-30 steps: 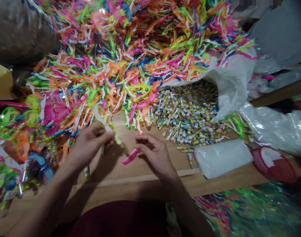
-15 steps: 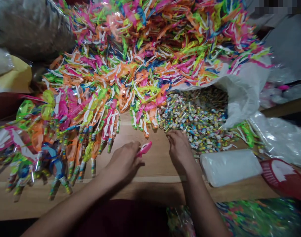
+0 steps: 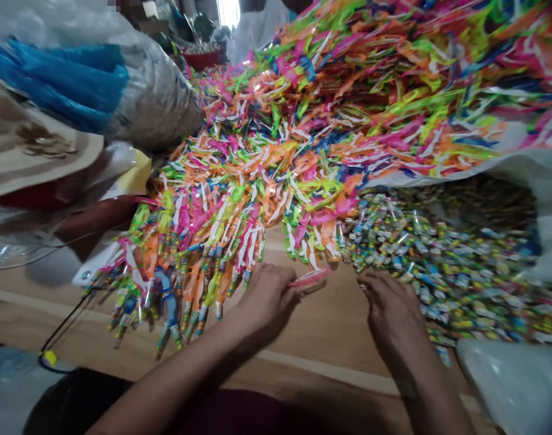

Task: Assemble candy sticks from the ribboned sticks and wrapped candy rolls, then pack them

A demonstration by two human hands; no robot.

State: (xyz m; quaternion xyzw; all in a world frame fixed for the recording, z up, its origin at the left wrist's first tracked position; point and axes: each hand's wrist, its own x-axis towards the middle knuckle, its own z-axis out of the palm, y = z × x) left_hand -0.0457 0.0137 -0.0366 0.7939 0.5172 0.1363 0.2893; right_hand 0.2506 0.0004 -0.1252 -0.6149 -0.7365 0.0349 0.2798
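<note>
A pink plastic strip [image 3: 308,278] is clamped in the grip of the left hand [image 3: 266,302], its end projecting to the right over the bare wooden desk [image 3: 321,362]. The right hand [image 3: 393,308] is held just beside the loose candy tubes [image 3: 448,260], its fingers curled; whether anything is pinched there cannot be determined. The tubes, small and printed in many colours, are contained in a white woven sack [image 3: 548,181]. Glossy ribbon-tailed plastic novelties [image 3: 198,241] are heaped behind, with tube-tipped stems overhanging the desk. A blue plastic bag [image 3: 62,78] is noted farther off.
</note>
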